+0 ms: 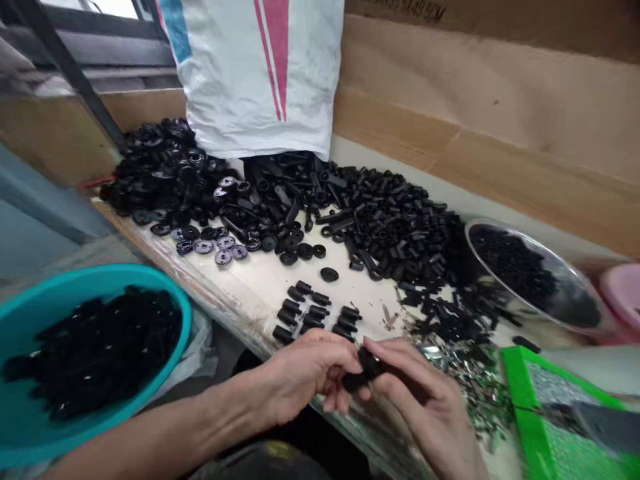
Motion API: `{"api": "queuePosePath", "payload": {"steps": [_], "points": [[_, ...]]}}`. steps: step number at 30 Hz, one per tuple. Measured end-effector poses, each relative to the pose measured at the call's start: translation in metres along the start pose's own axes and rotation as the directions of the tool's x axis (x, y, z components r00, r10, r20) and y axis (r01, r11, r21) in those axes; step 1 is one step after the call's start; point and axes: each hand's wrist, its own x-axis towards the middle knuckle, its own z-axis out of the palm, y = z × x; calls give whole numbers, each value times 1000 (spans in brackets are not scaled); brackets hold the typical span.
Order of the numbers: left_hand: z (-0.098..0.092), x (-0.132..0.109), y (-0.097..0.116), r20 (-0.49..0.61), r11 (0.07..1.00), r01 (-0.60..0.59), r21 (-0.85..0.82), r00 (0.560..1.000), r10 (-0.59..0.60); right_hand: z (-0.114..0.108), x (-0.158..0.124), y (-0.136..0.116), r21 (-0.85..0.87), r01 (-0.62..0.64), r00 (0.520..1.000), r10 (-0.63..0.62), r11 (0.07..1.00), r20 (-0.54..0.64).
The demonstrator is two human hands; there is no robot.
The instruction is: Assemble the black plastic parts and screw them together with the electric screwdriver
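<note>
Head camera: Left hand, right hand pinch black part

Curled nearly closed, they hold it between them, dark and partly covered. Teal tub sits left of the hands, pale worktop ahead, cardboard beyond, green-edged container right.

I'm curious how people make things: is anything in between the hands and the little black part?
No, nothing visible is in the way: the left hand and the right hand both hold the black part directly.
</note>
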Motion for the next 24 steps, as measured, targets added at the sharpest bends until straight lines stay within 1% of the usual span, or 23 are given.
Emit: {"api": "queuePosePath", "payload": {"steps": [3, 5, 7, 9, 13, 16, 18, 20, 22, 23, 24], "points": [[-1, -4, -2, -41, 999, 1, 36, 999, 1, -4, 1, 2, -38, -66, 997, 68, 997, 45], [-1, -6, -2, -21, 998, -9, 63, 1000, 11, -6, 2, 1, -56, -85, 994, 89, 995, 70], [-2, -9, -1, 32, 996, -32, 85, 999, 29, -8, 3, -1, -58, -81, 992, 86, 995, 93], [-4, -12, 1, 51, 995, -53, 85, 998, 48, -10, 5, -3, -41, -69, 989, 74, 997, 130], [-5, -20, 7, 4, 994, -57, 90, 998, 57, -11, 6, -6, -30, -85, 978, 89, 996, 187], [-4, -23, 9, -14, 992, -53, 116, 998, 55, -13, 6, -6, -28, -64, 977, 68, 998, 204], [-4, -23, 9, 26, 994, -57, 98, 998, 55, -16, 6, -7, -16, -30, 972, 33, 999, 232], [-5, -22, 8, 131, 999, -38, 33, 991, 34, -19, 7, -9, 10, 8, 966, -10, 1000, 259], [-5, -21, 6, 238, 999, -1, -44, 971, 12, -21, 7, -11, 41, 61, 964, -70, 997, 256], [-5, -21, 6, 271, 997, 16, -72, 963, 4, -22, 8, -13, 52, 95, 963, -105, 994, 248], [-3, -21, 5, 279, 997, 26, -79, 960, -3, -22, 8, -14, 52, 125, 961, -134, 991, 243]]}}
